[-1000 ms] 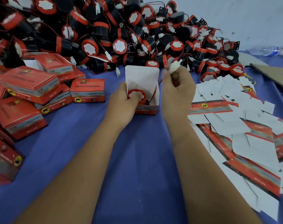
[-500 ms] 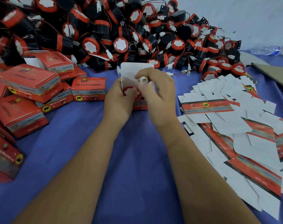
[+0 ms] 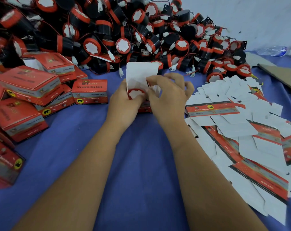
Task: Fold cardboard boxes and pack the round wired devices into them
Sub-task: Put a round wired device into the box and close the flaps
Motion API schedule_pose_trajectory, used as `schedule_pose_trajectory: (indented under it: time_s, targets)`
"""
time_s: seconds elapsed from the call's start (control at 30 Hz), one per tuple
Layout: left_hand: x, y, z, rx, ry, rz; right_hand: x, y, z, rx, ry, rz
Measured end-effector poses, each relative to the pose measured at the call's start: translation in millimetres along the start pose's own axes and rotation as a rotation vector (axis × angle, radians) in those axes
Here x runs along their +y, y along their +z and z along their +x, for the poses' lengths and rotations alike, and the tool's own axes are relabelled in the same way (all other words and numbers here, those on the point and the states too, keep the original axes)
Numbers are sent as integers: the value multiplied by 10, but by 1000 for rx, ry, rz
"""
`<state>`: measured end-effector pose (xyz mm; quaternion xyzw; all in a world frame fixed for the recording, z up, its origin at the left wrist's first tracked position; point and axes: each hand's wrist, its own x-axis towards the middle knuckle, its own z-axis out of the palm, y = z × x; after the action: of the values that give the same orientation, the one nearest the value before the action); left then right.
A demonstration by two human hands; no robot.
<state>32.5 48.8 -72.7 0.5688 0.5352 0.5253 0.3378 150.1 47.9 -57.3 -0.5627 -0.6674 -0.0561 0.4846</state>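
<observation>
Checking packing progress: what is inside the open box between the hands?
One round device sits in the open box, its red-rimmed white face showing. Its wire and connector cannot be seen; the right hand covers that side, while the left hand holds the box.

We are looking at a blue cloth (image 3: 141, 164) covering the work surface. A pale, plain wall (image 3: 257, 17) is rising at the far right, and soft, even light is falling across everything.

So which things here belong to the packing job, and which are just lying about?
Job: open box, device inside it, left hand, right hand, device pile, flat boxes, packed boxes.
Lying about: water bottle, brown cardboard.
</observation>
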Motion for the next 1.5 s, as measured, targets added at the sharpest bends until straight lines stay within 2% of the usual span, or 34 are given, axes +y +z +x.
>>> schedule_pose_trajectory:
  time_s: [0.07, 0.13, 0.23, 0.33, 0.47, 0.6, 0.73, 0.77, 0.83, 0.9, 0.93, 1.1, 1.27, 1.4, 1.5]
  targets:
    - [-9, 1, -2, 21, -2, 14, 8, 8, -8, 47, -46, -87]
    - [-25, 4, 5, 51, 5, 37, 16, 19, -8, 53, -12, -101]
    - [-34, -4, 14, 91, 18, 70, 32, 35, 3, -78, 116, -96]
    - [-48, -8, 25, 95, 23, 77, 32, 51, -4, -128, 131, -88]
    - [-55, -17, 36, 95, 8, 76, -1, 63, -24, -81, 44, 133]
    - [-50, -21, 28, 83, 20, 53, -39, 82, -3, -109, 271, 400]
    - [-47, -24, 30, 62, 31, 45, -2, 68, -23, -187, 269, 443]
    - [-41, -25, 30, 56, 26, 31, 1, 68, -34, -226, 261, 443]
    - [-2, -37, 29, 37, -42, -147, 4, 76, -43, -271, 266, 447]
    - [15, -54, 50, 31, -125, -316, 0, 83, -40, -265, 303, 462]
    - [14, -64, 63, 37, -139, -326, -4, 80, -39, -258, 312, 460]
    - [-28, -101, 75, 47, -53, -195, -29, 95, -50, -221, 303, 424]
    - [-32, -90, 50, 101, 86, -49, -15, 108, -30, -164, 439, 626]
    - [-52, -128, 58, 171, 194, 99, 0, 115, -37, -242, 343, 574]
    - [-49, -146, 49, 141, 177, 95, 11, 111, -51, -266, 334, 569]
